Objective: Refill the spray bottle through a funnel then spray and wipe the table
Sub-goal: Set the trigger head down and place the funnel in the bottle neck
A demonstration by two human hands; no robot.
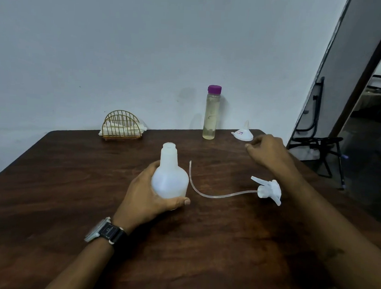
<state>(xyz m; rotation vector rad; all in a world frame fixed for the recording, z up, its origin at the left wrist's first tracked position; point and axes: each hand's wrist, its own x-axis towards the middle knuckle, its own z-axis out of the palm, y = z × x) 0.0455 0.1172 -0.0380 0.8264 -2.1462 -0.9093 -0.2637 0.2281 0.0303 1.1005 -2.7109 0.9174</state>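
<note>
- Far beyond the left hand (145,197), a gold wire napkin holder (122,124) sits at the back edge of the dark wooden counter (61,192), white napkins tucked inside.
- Left hand, watch (106,230) on the wrist, wraps around the round belly of the white spray bottle (169,178), thumb across the front; the bottle stands upright on the counter, neck uncapped.
- Just right of that hand, the clear dip tube (204,192) curves across the wood, joined to the white trigger head (268,190) lying on its side, below the right forearm.
- Beyond both hands, a tall clear bottle (211,114) with a purple cap (214,88) stands upright at the back, pale liquid inside.
- Right hand (267,151) reaches forward, fingers loosely curled, holding nothing, close above the counter; contact unclear.
- Just beyond its fingers, the small white funnel (243,132) sits upside down, spout up, near the back right corner, hand and funnel apart.
</note>
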